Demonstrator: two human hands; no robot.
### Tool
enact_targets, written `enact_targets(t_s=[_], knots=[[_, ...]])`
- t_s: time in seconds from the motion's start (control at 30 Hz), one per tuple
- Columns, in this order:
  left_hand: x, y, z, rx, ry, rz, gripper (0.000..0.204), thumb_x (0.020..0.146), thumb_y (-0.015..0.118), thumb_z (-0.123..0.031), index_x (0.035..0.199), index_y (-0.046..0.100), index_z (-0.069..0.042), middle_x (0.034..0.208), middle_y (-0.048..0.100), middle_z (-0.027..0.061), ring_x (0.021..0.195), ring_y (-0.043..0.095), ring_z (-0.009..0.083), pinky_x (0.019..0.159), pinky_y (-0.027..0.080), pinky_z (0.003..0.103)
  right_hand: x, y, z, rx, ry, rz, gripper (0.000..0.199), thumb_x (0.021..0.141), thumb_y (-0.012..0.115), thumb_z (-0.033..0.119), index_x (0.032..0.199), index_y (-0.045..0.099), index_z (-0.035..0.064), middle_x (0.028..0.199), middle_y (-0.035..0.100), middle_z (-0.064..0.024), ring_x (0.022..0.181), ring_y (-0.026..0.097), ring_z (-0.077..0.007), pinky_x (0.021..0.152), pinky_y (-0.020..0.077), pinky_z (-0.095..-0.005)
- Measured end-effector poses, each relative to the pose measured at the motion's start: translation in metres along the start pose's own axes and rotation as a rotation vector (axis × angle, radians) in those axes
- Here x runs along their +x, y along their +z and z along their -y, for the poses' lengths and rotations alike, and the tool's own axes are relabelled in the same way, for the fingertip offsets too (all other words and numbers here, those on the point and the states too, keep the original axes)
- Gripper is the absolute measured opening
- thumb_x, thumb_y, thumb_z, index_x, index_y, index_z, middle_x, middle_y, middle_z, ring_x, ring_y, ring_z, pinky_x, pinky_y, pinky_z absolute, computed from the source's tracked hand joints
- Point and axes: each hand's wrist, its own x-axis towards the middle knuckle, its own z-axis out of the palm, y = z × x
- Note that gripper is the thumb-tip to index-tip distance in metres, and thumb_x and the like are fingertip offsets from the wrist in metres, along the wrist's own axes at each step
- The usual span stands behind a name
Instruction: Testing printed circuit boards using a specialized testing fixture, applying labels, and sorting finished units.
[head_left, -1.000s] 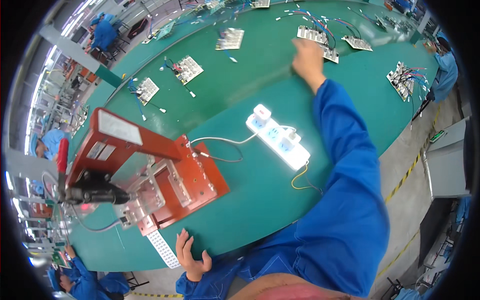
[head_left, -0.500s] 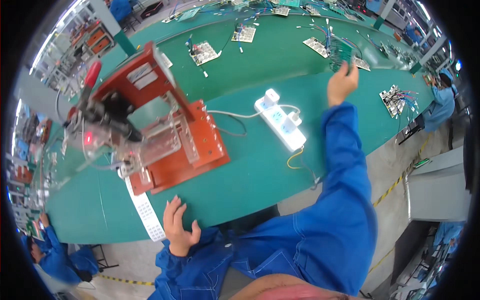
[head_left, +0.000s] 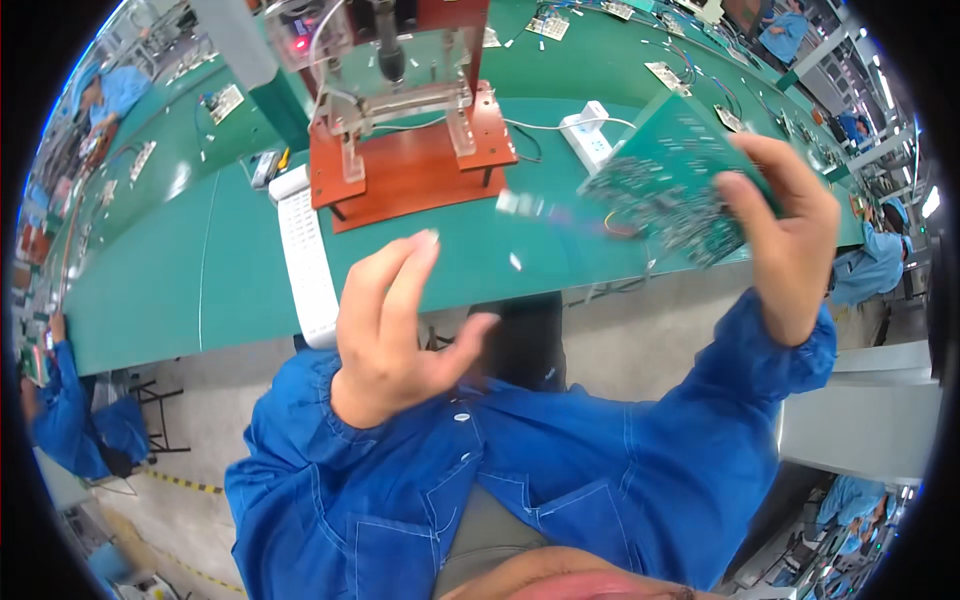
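The right hand [head_left: 785,235] is up over the near edge of the green table [head_left: 240,270], fingers curled round the right end of one green circuit board [head_left: 672,180], which juts out tilted to the left of that hand, blurred. The left hand [head_left: 400,325] hangs raised and half open, fingers spread, holding nothing, with the board up and to its right, a gap between them. Beyond the left hand sits one red fixture [head_left: 405,150] with clear plates, and just left of it one white strip [head_left: 305,260]. One white power strip [head_left: 590,135] lies beyond the board. Both blue sleeves come up from below, elbows bent.
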Motion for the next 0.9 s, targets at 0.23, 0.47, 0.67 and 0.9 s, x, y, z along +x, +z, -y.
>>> enact_targets(t_s=[0.23,0.47,0.67,0.9], knots=[[-0.012,-0.009,-0.040,-1.015,-0.771,0.352,0.125,0.071,0.090,-0.039,0.157,0.006,-0.002,0.144,0.041,0.0218,0.127,0.052,0.0368,0.106,0.042,0.046,-0.053,0.096,0.039,-0.021,-0.170,-0.087,0.030,0.083,0.074,0.003,0.111,0.066,-0.0014,0.099,0.069,-0.0153,0.088,0.069,-0.0273,0.079,0.0539,-0.0341],[-0.021,-0.018,-0.028,-1.284,-0.870,0.109,0.100,0.073,0.082,-0.004,0.150,0.019,-0.001,0.137,0.046,0.0139,0.127,0.048,0.0224,0.107,0.040,0.038,-0.091,0.101,0.072,0.192,-0.342,0.373,0.061,0.068,0.057,-0.007,0.129,0.056,-0.0087,0.121,0.059,-0.0278,0.109,0.062,-0.0439,0.094,0.0505,-0.0440],[-0.012,-0.069,0.009,-0.981,-0.582,0.518,0.105,0.068,0.083,-0.026,0.151,0.025,0.002,0.131,0.049,0.0147,0.122,0.052,0.0260,0.105,0.042,0.039,-0.061,0.102,0.032,-0.017,-0.592,0.301,0.067,0.063,0.052,-0.003,0.130,0.056,-0.0075,0.129,0.058,-0.0266,0.115,0.059,-0.0444,0.101,0.0462,-0.0449],[0.009,-0.078,0.029,-0.724,-0.287,0.750,0.107,0.058,0.082,-0.044,0.146,0.040,0.001,0.117,0.049,0.0132,0.111,0.051,0.0241,0.095,0.044,0.037,-0.075,0.182,0.000,0.184,-0.347,0.811,0.054,0.080,0.063,0.006,0.131,0.050,-0.0039,0.128,0.057,-0.0224,0.118,0.057,-0.0387,0.099,0.0468,-0.0449]])
